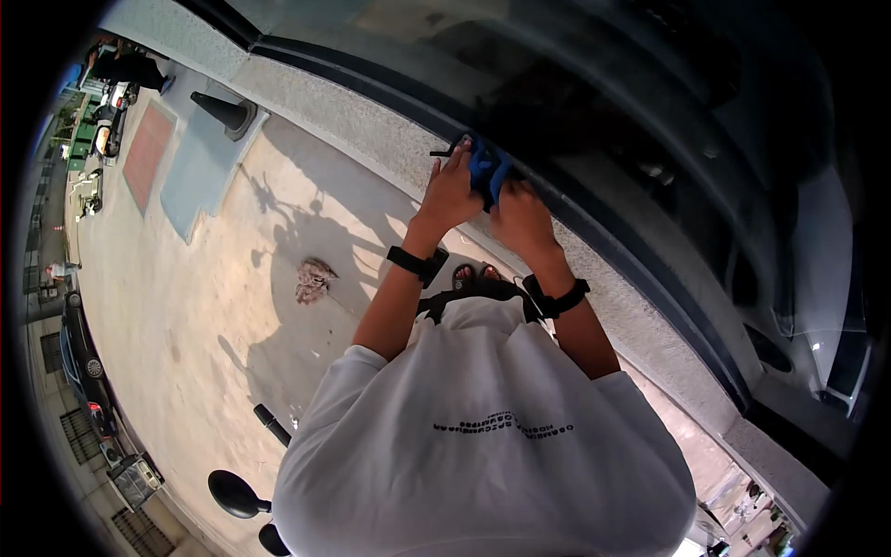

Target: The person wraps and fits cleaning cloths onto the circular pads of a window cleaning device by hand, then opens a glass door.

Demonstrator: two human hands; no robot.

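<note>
At the lower edge of a dark glass window (575, 121), both of my hands are on a blue and black item (486, 171), which has folds like a bunched cloth; its exact kind I cannot make out. My left hand (449, 193) grips its left side, with fingers stretched up along it. A short dark stick-like end (438, 153) juts out left of those fingers. My right hand (525, 221) is closed at the item's lower right side, its fingertips partly hidden. Black bands circle both wrists.
A pale stone ledge (343, 107) runs diagonally below the glass. A dark cone (227, 113) and a crumpled brownish cloth-like heap (316, 280) are on the paving. A mirror (238, 494) stands at lower left. Parked vehicles and a person (130, 70) are farther off.
</note>
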